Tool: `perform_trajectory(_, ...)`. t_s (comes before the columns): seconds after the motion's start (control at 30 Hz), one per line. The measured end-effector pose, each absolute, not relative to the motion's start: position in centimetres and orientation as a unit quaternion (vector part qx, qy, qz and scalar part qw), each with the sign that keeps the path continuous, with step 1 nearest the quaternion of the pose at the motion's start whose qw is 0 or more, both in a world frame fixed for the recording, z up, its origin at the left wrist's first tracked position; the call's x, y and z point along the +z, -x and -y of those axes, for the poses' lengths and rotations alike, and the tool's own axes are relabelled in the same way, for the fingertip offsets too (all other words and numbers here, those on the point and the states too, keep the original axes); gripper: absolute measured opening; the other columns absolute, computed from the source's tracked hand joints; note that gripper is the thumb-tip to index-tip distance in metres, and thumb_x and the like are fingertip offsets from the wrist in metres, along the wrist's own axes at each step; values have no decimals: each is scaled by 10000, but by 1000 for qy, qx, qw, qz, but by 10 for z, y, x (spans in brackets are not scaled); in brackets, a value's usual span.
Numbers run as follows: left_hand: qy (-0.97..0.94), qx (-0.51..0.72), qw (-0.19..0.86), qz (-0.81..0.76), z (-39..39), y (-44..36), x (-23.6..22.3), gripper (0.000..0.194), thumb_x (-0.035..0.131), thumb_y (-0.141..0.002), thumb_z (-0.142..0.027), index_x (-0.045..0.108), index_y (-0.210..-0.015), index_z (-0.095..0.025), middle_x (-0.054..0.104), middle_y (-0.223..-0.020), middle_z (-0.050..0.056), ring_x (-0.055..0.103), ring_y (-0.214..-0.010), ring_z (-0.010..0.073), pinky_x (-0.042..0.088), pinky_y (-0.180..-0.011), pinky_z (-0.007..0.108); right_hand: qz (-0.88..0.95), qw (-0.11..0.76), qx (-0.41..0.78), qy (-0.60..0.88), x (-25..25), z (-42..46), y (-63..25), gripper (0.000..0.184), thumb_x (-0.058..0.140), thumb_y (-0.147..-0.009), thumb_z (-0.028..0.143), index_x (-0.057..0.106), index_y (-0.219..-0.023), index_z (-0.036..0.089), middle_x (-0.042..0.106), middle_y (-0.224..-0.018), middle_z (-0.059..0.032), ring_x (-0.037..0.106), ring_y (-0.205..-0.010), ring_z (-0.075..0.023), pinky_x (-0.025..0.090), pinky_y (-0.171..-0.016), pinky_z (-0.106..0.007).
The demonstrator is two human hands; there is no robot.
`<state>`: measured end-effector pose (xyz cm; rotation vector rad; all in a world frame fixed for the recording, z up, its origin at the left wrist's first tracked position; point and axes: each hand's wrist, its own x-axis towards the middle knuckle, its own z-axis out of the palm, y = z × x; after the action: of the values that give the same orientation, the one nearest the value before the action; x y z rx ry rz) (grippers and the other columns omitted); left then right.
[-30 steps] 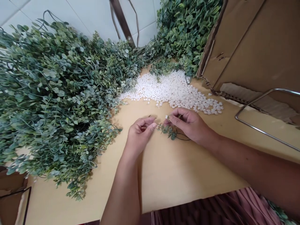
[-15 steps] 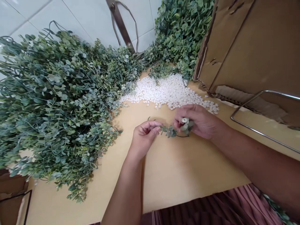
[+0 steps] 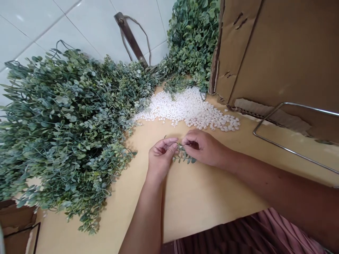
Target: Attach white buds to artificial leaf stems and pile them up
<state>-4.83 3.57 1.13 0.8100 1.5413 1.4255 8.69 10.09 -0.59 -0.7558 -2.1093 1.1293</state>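
Over the tabletop, my left hand (image 3: 161,155) pinches one end of a small sprig of artificial green leaves (image 3: 181,154) between thumb and forefinger. My right hand (image 3: 205,147) is closed in a pinch on the same sprig, its fingertips close to those of the left. Part of the sprig is hidden under the right hand. Just beyond both hands lies a heap of small white plastic-looking pieces (image 3: 185,109). A large pile of artificial foliage (image 3: 79,123) spreads out to the left.
More artificial foliage (image 3: 193,46) stands at the back beside a cardboard box (image 3: 280,53). A bent metal wire frame (image 3: 288,150) is at the right. A dark metal bar with a cord (image 3: 132,40) leans by the tiled wall (image 3: 87,24). The tabletop (image 3: 201,197) is tan.
My right hand has moved left, closer to my left hand, and now pinches beside it. The leaves and white piece seen at the right hand before are out of sight. The view has shifted slightly.
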Motion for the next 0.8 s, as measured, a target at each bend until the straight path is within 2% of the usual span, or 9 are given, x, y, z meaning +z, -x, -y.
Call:
perform_trajectory(0.1,-300,587,429,-617,-37,46,13,234,790,-508,-215,692,-714,-164,632,-573,-31,552,-497,62,454,-524,189,806,312,416,284,-4,-100,-86,104,595,-673,133,535,-598,172,500,-603,4,459,-653,-135,365,-633,-264)
perform_trajectory(0.2,-300,592,422,-618,-38,47,13,222,783,-515,-211,691,-711,-162,644,-600,-25,550,-506,60,459,-543,193,783,326,442,293,-1,-101,-88,136,557,-704,135,504,-585,175,492,-611,2,462,-656,-133,369,-635,-267)
perform_trajectory(0.33,-353,560,370,-652,-39,52,4,139,723,-600,-221,697,-722,-161,638,-608,-13,542,-546,77,462,-582,213,655,352,581,330,2,-106,-93,112,521,-759,244,495,-674,175,488,-635,15,467,-576,-103,382,-553,-244)
perform_trajectory(0.4,-408,512,325,-682,-39,56,-2,111,678,-652,-216,705,-746,-164,657,-676,11,574,-629,104,471,-646,237,588,361,653,313,5,-108,-96,147,548,-749,294,489,-688,175,506,-636,21,497,-570,-94,410,-549,-235)
perform_trajectory(0.5,-509,427,252,-703,-40,63,-7,174,596,-743,-240,709,-862,-184,670,-839,52,605,-791,150,472,-754,282,510,341,741,274,9,-109,-97,222,617,-705,326,453,-672,179,541,-640,29,542,-536,-88,463,-537,-239)
perform_trajectory(0.63,-568,324,130,-745,-44,82,-5,231,552,-778,-283,700,-934,-197,646,-949,81,596,-924,202,453,-864,340,491,278,766,307,15,-108,-95,176,620,-714,243,473,-661,163,556,-581,37,474,-424,-50,404,-404,-178)
perform_trajectory(0.8,-537,245,19,-807,-59,104,4,318,567,-750,-270,672,-1022,-143,609,-1026,131,579,-949,251,442,-882,394,519,246,749,332,18,-107,-92,154,571,-730,149,489,-600,150,493,-473,63,428,-398,-36,362,-398,-152)
